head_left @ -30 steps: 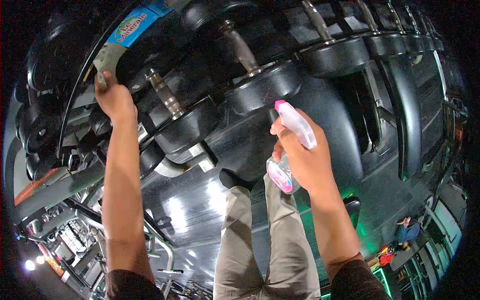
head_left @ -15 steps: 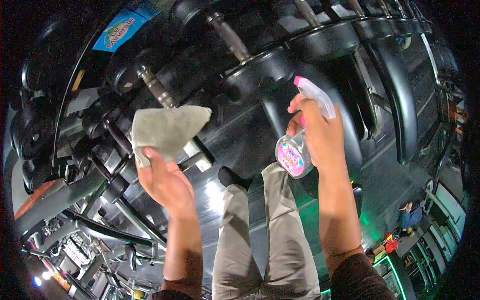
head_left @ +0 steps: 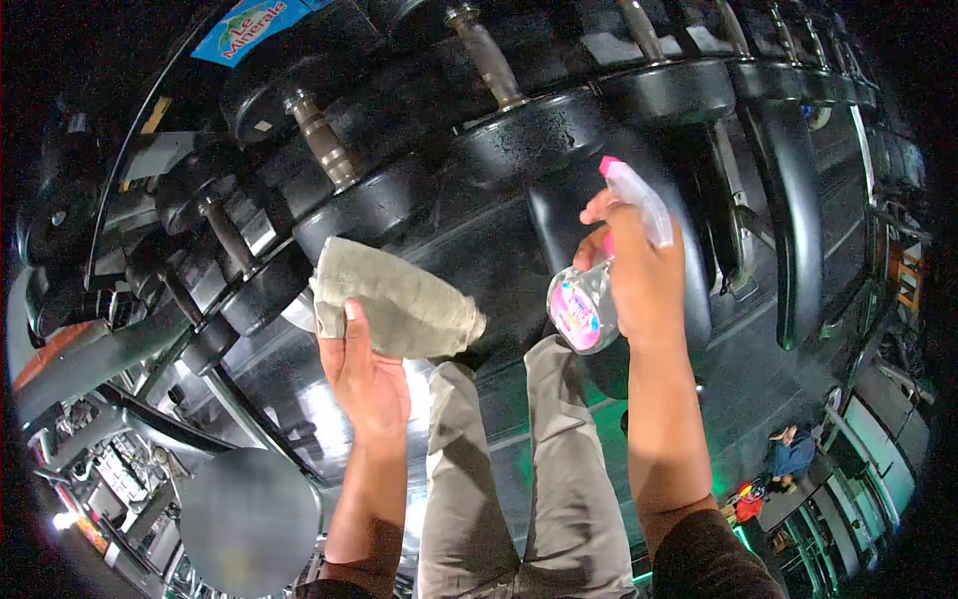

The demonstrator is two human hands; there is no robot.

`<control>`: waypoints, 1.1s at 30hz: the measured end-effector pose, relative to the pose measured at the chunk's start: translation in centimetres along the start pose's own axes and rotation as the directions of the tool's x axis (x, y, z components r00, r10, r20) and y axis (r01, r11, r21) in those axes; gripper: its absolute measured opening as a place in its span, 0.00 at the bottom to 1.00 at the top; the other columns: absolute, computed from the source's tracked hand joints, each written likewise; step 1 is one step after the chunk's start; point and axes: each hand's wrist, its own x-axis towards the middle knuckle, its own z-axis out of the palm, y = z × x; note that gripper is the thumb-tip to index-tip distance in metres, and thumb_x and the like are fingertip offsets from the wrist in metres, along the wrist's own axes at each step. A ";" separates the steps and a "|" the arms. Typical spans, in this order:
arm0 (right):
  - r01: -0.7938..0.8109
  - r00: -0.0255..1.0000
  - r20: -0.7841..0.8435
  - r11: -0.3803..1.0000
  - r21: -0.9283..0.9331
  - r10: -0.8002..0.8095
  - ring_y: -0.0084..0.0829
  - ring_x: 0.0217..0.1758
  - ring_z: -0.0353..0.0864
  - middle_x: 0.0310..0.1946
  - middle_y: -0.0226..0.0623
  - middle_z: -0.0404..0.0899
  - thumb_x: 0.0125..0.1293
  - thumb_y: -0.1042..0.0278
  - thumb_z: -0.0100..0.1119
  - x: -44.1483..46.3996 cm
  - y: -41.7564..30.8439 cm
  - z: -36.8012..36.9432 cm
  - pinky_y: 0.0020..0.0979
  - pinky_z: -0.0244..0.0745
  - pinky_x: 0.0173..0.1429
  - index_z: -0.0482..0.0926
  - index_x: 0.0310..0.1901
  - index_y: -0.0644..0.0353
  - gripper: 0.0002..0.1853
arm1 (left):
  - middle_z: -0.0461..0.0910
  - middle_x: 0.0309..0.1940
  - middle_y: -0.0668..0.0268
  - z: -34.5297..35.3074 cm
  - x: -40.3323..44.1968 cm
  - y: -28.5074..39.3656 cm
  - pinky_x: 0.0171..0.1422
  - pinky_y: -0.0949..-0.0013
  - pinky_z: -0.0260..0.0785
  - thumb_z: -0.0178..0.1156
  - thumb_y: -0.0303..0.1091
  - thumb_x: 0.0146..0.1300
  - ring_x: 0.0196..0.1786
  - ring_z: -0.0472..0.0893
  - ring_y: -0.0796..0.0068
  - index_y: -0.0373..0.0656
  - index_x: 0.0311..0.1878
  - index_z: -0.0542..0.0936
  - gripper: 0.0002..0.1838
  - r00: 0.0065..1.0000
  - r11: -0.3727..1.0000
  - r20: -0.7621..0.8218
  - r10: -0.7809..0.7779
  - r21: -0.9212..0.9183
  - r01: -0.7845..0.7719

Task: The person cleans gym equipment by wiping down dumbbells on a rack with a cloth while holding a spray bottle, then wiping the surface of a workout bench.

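In my left hand (head_left: 365, 377) is a folded greyish cloth (head_left: 389, 299), pinched between thumb and fingers, its free end pointing right. My right hand (head_left: 644, 280) grips a clear spray bottle (head_left: 582, 314) by the neck, just under its white and pink trigger head (head_left: 639, 200). The bottle carries a pink label and tilts, its base toward my knee. Black dumbbells with metal handles lie in a row beyond both hands; the nearest dumbbell (head_left: 324, 145) is just past the cloth.
A dumbbell rack curves across the top, with more dumbbells (head_left: 489, 65) along it. Black padded bench parts (head_left: 793, 230) stand at the right. My legs (head_left: 464, 469) are below on the dark floor. Another person (head_left: 791, 454) is at the lower right. Gym machines fill the lower left.
My left hand and the cloth have shifted right and slightly down, and the cloth's free end now droops. The spray bottle stays nearly in place. The view has turned a little.
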 end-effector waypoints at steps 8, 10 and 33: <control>0.047 0.998 0.047 0.992 0.119 -0.053 0.28 0.25 0.79 0.39 0.38 0.81 0.76 0.66 0.58 -1.3 0.5 -3.1 0.30 0.75 0.30 0.81 0.58 0.66 0.16 | 0.80 0.58 0.61 9.4 2.3 -4.7 0.69 0.69 0.68 0.63 0.29 0.78 0.59 0.78 0.76 0.36 0.64 0.74 0.16 0.917 0.853 0.103 0.386 0.338 -0.397; 0.043 0.997 0.058 0.990 0.134 -0.051 0.28 0.25 0.79 0.39 0.39 0.81 0.76 0.66 0.58 -1.6 1.0 -3.6 0.30 0.75 0.30 0.81 0.58 0.67 0.16 | 0.81 0.64 0.53 11.4 4.1 -7.3 0.71 0.68 0.66 0.63 0.28 0.77 0.66 0.79 0.64 0.37 0.62 0.75 0.15 0.921 0.823 0.164 0.354 0.412 -0.390; -0.055 0.998 0.042 0.992 0.114 0.051 0.23 0.27 0.81 0.35 0.32 0.80 0.75 0.73 0.55 -3.7 1.8 -6.3 0.29 0.76 0.31 0.80 0.43 0.63 0.05 | 0.82 0.69 0.67 15.7 8.8 -5.4 0.85 0.48 0.59 0.63 0.16 0.53 0.78 0.73 0.57 0.45 0.61 0.86 0.29 0.008 -0.203 0.998 0.055 0.019 -0.979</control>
